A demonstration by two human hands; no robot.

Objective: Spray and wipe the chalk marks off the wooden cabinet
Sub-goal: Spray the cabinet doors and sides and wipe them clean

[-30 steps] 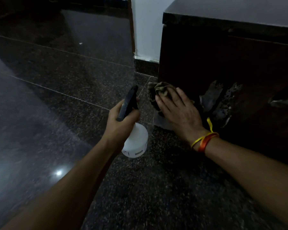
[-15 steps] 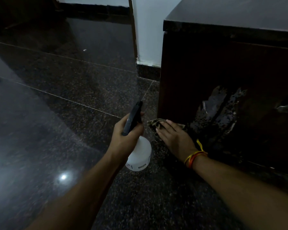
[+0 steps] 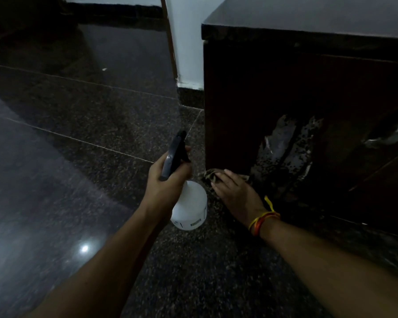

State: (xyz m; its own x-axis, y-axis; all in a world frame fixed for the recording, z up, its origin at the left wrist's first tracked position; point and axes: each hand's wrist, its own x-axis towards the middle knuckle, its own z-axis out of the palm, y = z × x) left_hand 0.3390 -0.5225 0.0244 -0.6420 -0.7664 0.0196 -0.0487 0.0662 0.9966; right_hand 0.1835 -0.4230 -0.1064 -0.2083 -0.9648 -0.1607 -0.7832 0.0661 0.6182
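Observation:
A dark wooden cabinet (image 3: pixel 274 88) stands at the right on the floor. Pale wet smears (image 3: pixel 283 145) show on its lower front. My left hand (image 3: pixel 168 182) grips the neck of a white spray bottle (image 3: pixel 190 207) with a dark trigger head, held just left of the cabinet's corner. My right hand (image 3: pixel 237 193) presses a dark crumpled cloth (image 3: pixel 210 176) with straight fingers against the bottom left corner of the cabinet, at floor level. Most of the cloth is hidden under the hand.
Polished dark granite floor (image 3: pixel 78 157) spreads to the left and toward me. A white wall corner (image 3: pixel 186 42) with a dark skirting stands behind the cabinet. A metal handle (image 3: pixel 391 136) juts from the cabinet front at the right edge.
My right hand has slid the cloth down the cabinet front from mid-height to its bottom corner. The view has tilted up a little; my left hand keeps the bottle.

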